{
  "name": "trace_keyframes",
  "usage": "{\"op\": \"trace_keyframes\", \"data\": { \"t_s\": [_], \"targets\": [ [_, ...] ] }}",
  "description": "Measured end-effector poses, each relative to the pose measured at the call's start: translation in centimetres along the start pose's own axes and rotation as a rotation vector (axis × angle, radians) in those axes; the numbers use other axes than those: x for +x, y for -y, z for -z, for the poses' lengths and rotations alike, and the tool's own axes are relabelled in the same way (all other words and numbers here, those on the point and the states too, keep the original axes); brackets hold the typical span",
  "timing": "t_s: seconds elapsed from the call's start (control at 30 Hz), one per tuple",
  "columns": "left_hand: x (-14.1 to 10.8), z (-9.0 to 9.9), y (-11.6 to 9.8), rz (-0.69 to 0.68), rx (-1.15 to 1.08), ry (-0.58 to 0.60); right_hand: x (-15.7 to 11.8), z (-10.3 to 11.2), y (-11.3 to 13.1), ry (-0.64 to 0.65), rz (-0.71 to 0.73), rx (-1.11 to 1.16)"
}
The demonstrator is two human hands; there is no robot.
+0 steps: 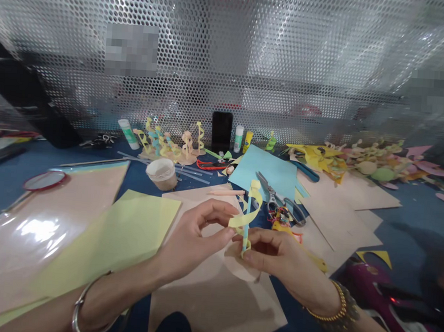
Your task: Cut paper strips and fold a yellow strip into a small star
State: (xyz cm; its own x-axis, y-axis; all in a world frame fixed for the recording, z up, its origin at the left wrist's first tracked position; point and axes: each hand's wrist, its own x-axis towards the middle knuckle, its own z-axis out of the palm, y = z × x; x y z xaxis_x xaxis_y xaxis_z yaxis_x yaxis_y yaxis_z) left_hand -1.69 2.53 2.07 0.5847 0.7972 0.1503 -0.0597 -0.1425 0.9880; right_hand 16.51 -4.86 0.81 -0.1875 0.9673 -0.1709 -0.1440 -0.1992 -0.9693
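No text, brand, number or sign can be read; the print on the white-and-green glue sticks [238,138] and the yellow glue stick [247,141] is too small and blurred.

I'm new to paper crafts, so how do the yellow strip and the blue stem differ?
Pose: the yellow strip curves outward, while the blue stem stands nearly upright and straight. Contact: the left hand holds the strip's outer end; the right hand holds the stem near its foot. Both are slender.
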Motion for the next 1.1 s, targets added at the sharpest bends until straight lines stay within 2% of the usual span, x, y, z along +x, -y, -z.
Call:
{"op": "trace_keyframes", "data": {
  "t_s": [0.2,0.73,1.1],
  "targets": [
    [0.1,0.2,0.0,0.042,0.022,0.035,0.1,-0.2,0.3,-0.035,0.002,-0.02],
    [-0.3,-0.7,0.4,0.065,-0.02,-0.005,0.2,-0.3,-0.1,0.002,-0.011,0.045],
    [-0.5,-1.1,0.5,0.058,-0.023,-0.04,0.1,-0.4,0.1,-0.018,0.0,-0.077]
  ]
}}
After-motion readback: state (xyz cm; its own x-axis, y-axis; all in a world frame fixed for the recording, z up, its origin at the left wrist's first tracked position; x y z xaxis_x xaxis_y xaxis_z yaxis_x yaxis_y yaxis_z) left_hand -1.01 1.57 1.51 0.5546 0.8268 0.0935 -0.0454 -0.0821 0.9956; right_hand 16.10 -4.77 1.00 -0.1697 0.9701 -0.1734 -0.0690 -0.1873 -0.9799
